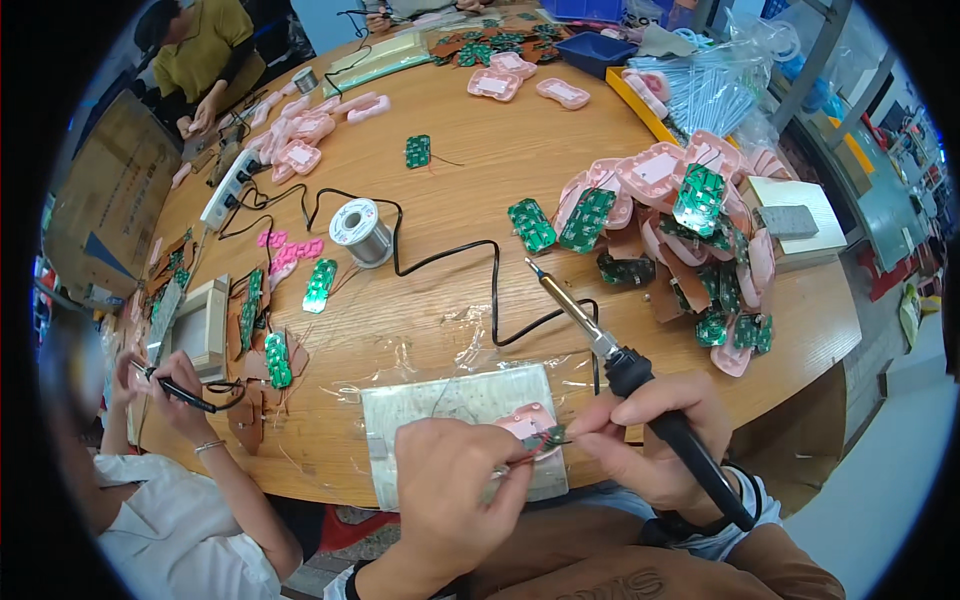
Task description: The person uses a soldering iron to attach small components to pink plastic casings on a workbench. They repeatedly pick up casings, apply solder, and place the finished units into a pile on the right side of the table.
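Observation:
My left hand (455, 478) is closed, pinching a small green circuit board (552, 436) with thin wires over the light work mat (400, 400). Close behind the board is a pink plastic shell (523, 417); whether they touch I cannot tell. A soldering iron (690, 455) with a black handle lies across my right hand (665, 445), its metal tip pointing up and away to the left. Thumb and forefinger of that hand come together at the board's right end, near a thin dark wire. My left fingers hide part of the board.
A solder spool (361, 234) stands mid-table beside a black cord (450, 246). Pink shells (650, 170) and green boards (588, 220) pile up at right. At left, a co-worker's hands (175, 395) hold another iron (185, 393). Another person sits far left, near a power strip (228, 190).

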The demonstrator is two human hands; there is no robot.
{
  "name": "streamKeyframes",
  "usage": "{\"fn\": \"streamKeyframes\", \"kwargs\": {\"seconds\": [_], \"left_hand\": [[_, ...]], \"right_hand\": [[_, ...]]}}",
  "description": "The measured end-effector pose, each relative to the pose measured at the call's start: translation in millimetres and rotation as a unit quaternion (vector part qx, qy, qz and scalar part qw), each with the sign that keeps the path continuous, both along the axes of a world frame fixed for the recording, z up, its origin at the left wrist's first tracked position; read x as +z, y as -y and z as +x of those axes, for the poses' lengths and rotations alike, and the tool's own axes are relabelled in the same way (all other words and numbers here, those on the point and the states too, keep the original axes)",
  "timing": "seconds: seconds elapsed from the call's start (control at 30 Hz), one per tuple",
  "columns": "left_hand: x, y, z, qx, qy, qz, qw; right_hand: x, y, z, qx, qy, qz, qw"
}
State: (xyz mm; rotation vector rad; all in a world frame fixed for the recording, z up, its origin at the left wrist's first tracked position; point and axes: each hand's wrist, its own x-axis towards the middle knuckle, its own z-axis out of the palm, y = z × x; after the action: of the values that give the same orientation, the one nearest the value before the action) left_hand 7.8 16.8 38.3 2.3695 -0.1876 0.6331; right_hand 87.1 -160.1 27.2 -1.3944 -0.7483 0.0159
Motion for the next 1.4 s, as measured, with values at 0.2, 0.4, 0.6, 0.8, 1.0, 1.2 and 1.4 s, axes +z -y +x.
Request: {"fn": "streamKeyframes", "kwargs": {"seconds": [0.2, 0.4, 0.6, 0.8, 1.0, 1.2, 1.4], "left_hand": [[-4.0, 5.4, -7.7, -0.011, -0.013, -0.106, 0.994], [4.7, 8.6, -15.5, -0.019, -0.151, -0.191, 0.970], [29.3, -8.3, -15.5, -0.105, -0.319, -0.307, 0.890], [33.4, -11.9, -15.2, -0.096, -0.338, -0.318, 0.880], [31.8, -16.5, -14.3, -0.122, -0.450, -0.295, 0.834], [30.8, -14.1, -4.9, -0.126, -0.529, -0.400, 0.737], [22.4, 1.7, -8.3, 0.010, -0.326, -0.280, 0.903]], "right_hand": [[-8.1, 3.4, -6.5, -0.003, -0.043, 0.024, 0.999], [-13.5, 12.2, -4.1, 0.030, 0.019, -0.051, 0.998], [-5.9, 25.9, -0.8, 0.069, 0.085, -0.082, 0.991], [-6.5, 28.8, -9.3, 0.088, 0.082, -0.093, 0.988], [-23.6, 30.9, -25.3, 0.142, 0.050, -0.052, 0.987], [-37.6, 20.2, -22.5, 0.107, 0.122, 0.002, 0.987], [-38.3, 38.3, -25.7, 0.076, 0.051, -0.020, 0.996]]}}
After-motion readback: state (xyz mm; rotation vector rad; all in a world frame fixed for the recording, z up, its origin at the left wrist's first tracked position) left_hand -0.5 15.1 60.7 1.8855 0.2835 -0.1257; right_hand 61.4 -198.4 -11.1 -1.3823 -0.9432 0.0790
